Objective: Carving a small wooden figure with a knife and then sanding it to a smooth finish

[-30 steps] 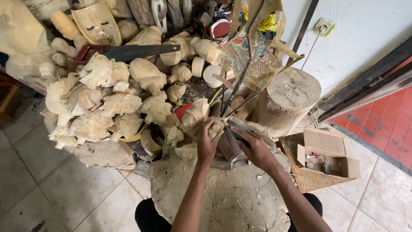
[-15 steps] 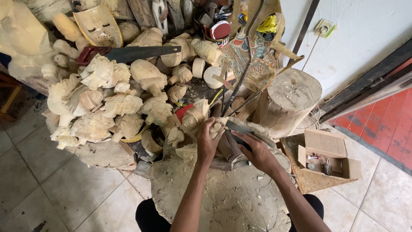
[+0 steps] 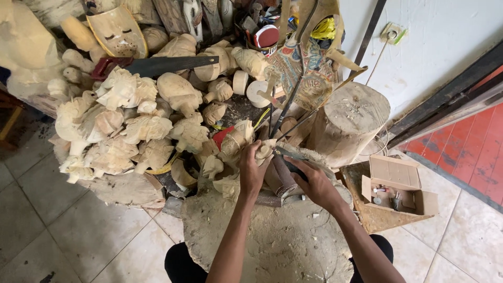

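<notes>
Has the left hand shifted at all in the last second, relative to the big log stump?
No. The left hand stays closed on the small pale carving, the same way left of the log stump; only slight camera drift shows.

carving: small pale wooden piece (image 3: pixel 263 152), unpainted, rough-cut, knobbly; upright, gripped between the left fingers, its top showing above them
tool: thin grey metal blade (image 3: pixel 291 153), lying level, running from the right fingers to the carving

A woodcarving workshop: heaped unfinished carvings (image 3: pixel 126 126), handsaw (image 3: pixel 157 65), chopping stump (image 3: pixel 351 118).
</notes>
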